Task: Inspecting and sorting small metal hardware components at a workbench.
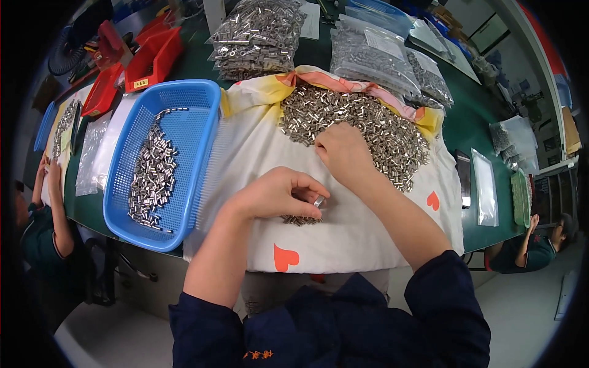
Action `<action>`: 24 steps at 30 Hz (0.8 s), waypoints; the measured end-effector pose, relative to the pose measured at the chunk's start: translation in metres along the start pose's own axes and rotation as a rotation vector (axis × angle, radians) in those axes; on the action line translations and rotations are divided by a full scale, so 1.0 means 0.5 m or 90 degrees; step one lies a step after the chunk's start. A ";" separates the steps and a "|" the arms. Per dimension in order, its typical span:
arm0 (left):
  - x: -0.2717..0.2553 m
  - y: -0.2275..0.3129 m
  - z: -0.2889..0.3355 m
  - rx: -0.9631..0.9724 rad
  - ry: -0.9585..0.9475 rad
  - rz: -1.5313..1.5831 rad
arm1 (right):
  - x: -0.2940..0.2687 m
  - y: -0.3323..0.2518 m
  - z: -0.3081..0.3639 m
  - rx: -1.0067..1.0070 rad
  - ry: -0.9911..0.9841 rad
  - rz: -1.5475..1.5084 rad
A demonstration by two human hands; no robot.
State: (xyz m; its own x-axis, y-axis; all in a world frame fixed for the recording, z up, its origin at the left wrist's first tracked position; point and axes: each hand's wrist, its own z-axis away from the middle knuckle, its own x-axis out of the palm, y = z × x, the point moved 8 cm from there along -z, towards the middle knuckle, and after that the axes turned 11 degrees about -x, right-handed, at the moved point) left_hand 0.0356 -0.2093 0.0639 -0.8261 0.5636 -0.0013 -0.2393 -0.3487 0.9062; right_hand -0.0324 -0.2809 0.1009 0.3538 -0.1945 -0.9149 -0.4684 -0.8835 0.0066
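Note:
A big heap of small silvery metal sleeves (374, 126) lies on a white cloth (242, 156) with red hearts. At the heap's near left edge is my right hand (345, 153), its fingers curled downward and closed; whatever they hold is hidden. My left hand (274, 193) is nearer to me, thumb and fingers curved round a shiny metal sleeve (319, 201). Under that hand sits a small pile of sleeves (300, 219), partly covered by it. To the left, a blue plastic basket (210, 116) holds many loose sleeves (153, 175).
Clear bags of metal parts (257, 37) and more bags (371, 58) stand at the back of the green table. Red bins (153, 58) are at the far left. A dark phone-like object (462, 175) lies right of the cloth. Other people (46, 227) sit on both sides.

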 end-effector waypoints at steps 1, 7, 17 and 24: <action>0.001 -0.001 -0.002 0.000 -0.007 0.006 | -0.003 0.004 -0.001 0.013 0.010 -0.024; -0.013 0.003 -0.009 0.054 0.006 0.091 | -0.008 0.011 0.007 0.050 0.035 -0.051; -0.069 0.008 -0.014 0.095 0.156 0.240 | -0.062 0.000 0.060 0.296 0.095 -0.590; -0.065 -0.020 -0.022 0.055 0.170 0.227 | -0.032 -0.017 0.078 0.279 0.108 -0.579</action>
State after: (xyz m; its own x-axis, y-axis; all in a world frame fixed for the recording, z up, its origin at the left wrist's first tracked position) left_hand 0.0593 -0.2322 0.0504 -0.9547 0.2021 0.2185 0.1184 -0.4158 0.9017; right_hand -0.0657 -0.2538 0.0999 0.8170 0.3842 -0.4299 -0.2073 -0.5000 -0.8409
